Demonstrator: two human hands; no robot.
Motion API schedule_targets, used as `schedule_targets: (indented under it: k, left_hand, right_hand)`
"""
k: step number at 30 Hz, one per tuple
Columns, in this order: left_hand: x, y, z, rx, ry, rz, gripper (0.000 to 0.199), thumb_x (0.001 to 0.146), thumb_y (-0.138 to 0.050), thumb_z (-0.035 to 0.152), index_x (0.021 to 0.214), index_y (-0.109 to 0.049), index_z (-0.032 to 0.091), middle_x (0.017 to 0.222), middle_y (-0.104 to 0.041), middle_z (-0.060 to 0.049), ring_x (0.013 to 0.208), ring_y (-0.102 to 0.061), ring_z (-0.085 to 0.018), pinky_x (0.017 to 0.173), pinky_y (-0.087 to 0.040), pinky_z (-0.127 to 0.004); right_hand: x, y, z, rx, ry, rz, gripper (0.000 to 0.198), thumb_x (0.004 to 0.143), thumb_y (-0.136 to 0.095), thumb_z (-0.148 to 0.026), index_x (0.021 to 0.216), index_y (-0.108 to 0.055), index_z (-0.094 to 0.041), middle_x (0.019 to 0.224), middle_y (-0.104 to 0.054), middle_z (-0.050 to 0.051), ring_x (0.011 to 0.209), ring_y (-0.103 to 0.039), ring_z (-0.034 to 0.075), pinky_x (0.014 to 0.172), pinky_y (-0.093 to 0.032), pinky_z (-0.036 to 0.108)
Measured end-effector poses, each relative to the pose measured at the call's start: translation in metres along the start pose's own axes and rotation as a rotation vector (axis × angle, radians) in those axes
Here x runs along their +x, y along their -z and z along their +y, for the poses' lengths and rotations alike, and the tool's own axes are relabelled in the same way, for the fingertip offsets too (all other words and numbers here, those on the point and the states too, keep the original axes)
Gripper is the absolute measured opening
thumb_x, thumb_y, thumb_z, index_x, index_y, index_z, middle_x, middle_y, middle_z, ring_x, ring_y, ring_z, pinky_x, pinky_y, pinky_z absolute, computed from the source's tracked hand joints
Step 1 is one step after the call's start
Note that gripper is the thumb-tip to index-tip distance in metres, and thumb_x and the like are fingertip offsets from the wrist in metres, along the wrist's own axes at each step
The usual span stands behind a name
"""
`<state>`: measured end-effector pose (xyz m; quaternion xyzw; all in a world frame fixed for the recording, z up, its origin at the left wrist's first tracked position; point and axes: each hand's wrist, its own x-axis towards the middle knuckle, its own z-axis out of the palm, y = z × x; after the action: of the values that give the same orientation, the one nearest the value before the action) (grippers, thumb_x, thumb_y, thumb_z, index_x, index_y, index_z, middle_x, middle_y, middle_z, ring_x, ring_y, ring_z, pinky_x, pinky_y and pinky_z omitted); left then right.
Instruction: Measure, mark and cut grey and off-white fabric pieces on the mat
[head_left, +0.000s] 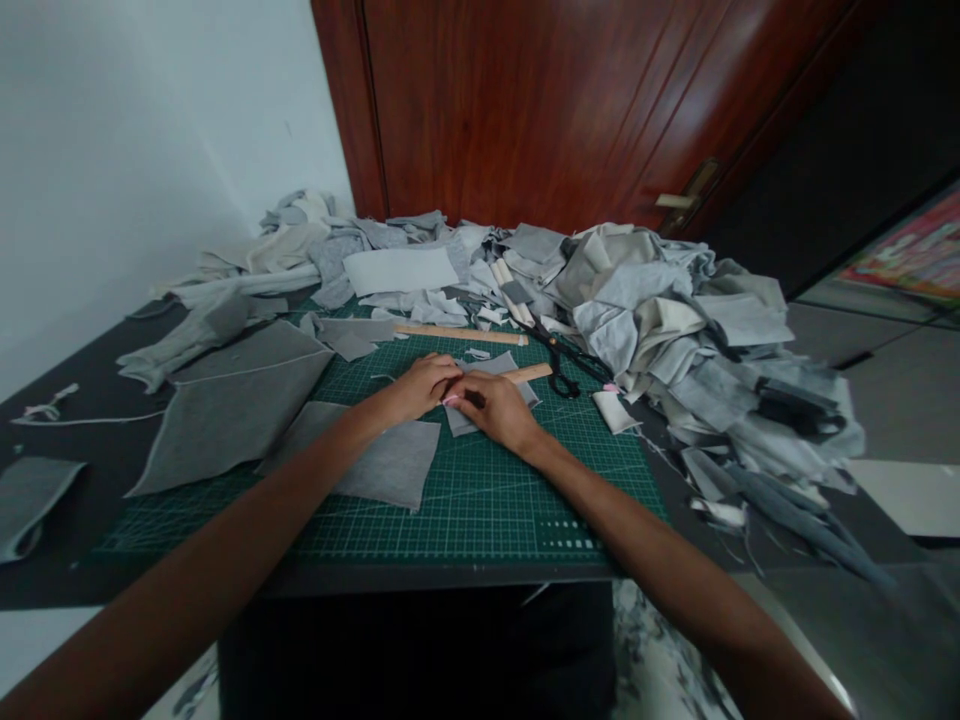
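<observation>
My left hand point(429, 385) rests over the near left end of a short wooden ruler point(534, 373), its fingers bent and close together. The ruler lies across a small grey fabric piece point(461, 425). Against it, my right hand point(496, 408) is closed in a pinch, with a small pink piece point(450, 401) at the fingertips, too small to name surely. Both hands meet and partly hide the ruler and fabric. A larger grey fabric piece point(397, 465) lies left of the hands, partly under my left forearm.
Beneath everything is a green cutting mat point(480, 520). A longer wooden ruler point(465, 334) lies beyond the hands, with black scissors point(562, 370) to the right. Fabric scraps point(645, 300) pile along the back and right. A folded grey cloth point(240, 405) lies left.
</observation>
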<state>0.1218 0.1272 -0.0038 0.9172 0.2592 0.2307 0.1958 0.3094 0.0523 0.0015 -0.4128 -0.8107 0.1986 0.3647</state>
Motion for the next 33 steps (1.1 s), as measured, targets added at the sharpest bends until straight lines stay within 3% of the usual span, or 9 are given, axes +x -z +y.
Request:
schedule_targets:
  k: [7, 14, 20, 24, 27, 33]
  left_hand:
    - [0.000, 0.001, -0.001, 0.026, 0.025, -0.026, 0.024, 0.096, -0.048, 0.020, 0.082, -0.067, 0.019, 0.085, -0.060, -0.004, 0.088, -0.054, -0.021, 0.089, -0.043, -0.035]
    - [-0.001, 0.002, -0.001, 0.024, 0.050, -0.033, 0.029, 0.100, -0.045, 0.022, 0.109, -0.073, 0.021, 0.099, -0.068, -0.005, 0.100, -0.058, -0.022, 0.094, -0.043, -0.036]
    - [-0.002, 0.008, 0.011, 0.013, 0.055, -0.024, 0.027, 0.098, -0.048, 0.024, 0.108, -0.073, 0.020, 0.101, -0.072, -0.006, 0.102, -0.061, -0.023, 0.095, -0.045, -0.037]
    - [-0.005, 0.009, 0.017, -0.033, 0.113, 0.071, 0.022, 0.093, -0.051, 0.023, 0.106, -0.069, 0.018, 0.085, -0.067, -0.003, 0.080, -0.061, -0.018, 0.075, -0.047, -0.029]
    - [-0.008, 0.009, 0.018, -0.081, 0.188, 0.178, 0.023, 0.088, -0.053, 0.020, 0.108, -0.064, 0.018, 0.070, -0.058, 0.003, 0.061, -0.053, -0.014, 0.060, -0.040, -0.025]
    - [-0.009, 0.010, 0.016, -0.105, 0.209, 0.176, 0.013, 0.084, -0.053, 0.021, 0.087, -0.065, 0.017, 0.061, -0.056, 0.004, 0.054, -0.050, -0.012, 0.056, -0.035, -0.024]
  right_hand:
    - [0.000, 0.014, 0.007, -0.085, 0.005, -0.015, 0.002, 0.092, -0.073, -0.020, 0.092, -0.074, -0.021, 0.091, -0.074, 0.001, 0.073, -0.063, 0.014, 0.068, -0.042, 0.026]
    - [-0.007, 0.040, 0.023, -0.153, -0.053, -0.032, 0.003, 0.093, -0.072, -0.021, 0.092, -0.075, -0.022, 0.093, -0.076, 0.003, 0.081, -0.068, 0.017, 0.073, -0.046, 0.028]
    - [-0.014, 0.061, 0.037, -0.187, -0.036, -0.053, 0.007, 0.096, -0.067, -0.021, 0.095, -0.074, -0.020, 0.095, -0.074, 0.004, 0.079, -0.065, 0.016, 0.074, -0.045, 0.027]
    - [-0.015, 0.064, 0.043, -0.141, -0.027, -0.014, 0.011, 0.098, -0.065, -0.026, 0.093, -0.072, -0.019, 0.092, -0.070, 0.004, 0.074, -0.060, 0.015, 0.070, -0.044, 0.026]
    - [-0.015, 0.065, 0.045, -0.157, -0.044, 0.049, 0.012, 0.098, -0.065, -0.028, 0.093, -0.071, -0.019, 0.090, -0.069, 0.004, 0.073, -0.059, 0.016, 0.068, -0.044, 0.027]
    - [-0.015, 0.066, 0.046, -0.168, -0.070, 0.107, 0.012, 0.098, -0.065, -0.029, 0.095, -0.070, -0.019, 0.095, -0.071, 0.006, 0.077, -0.063, 0.017, 0.069, -0.046, 0.028]
